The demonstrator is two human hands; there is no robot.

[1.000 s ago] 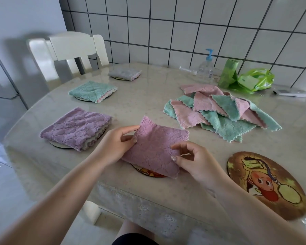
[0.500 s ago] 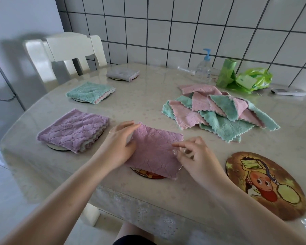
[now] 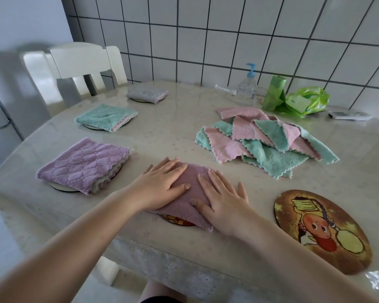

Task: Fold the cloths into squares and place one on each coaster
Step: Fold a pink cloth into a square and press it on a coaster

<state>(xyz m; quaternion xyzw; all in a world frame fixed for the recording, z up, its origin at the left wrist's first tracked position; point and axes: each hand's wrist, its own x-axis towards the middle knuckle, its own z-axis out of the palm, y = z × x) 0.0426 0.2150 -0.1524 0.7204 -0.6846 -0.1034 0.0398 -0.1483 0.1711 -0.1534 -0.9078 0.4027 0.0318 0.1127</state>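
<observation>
Both hands, left hand (image 3: 162, 186) and right hand (image 3: 222, 197), now press flat, fingers straight, on the pink cloth (image 3: 185, 193), lowered onto its coaster (image 3: 177, 220). Beyond, the cloth pile (image 3: 263, 143) waits; one bare coaster (image 3: 322, 230) remains.

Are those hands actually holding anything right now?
Nothing is gripped. The left hand and right hand lie flat, fingers straight, pressing the top of the folded purple cloth.

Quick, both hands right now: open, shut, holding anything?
Left hand: open, fingers flat, pressing the folded pink cloth.
Right hand: open, fingers flat, pressing the same cloth.
</observation>
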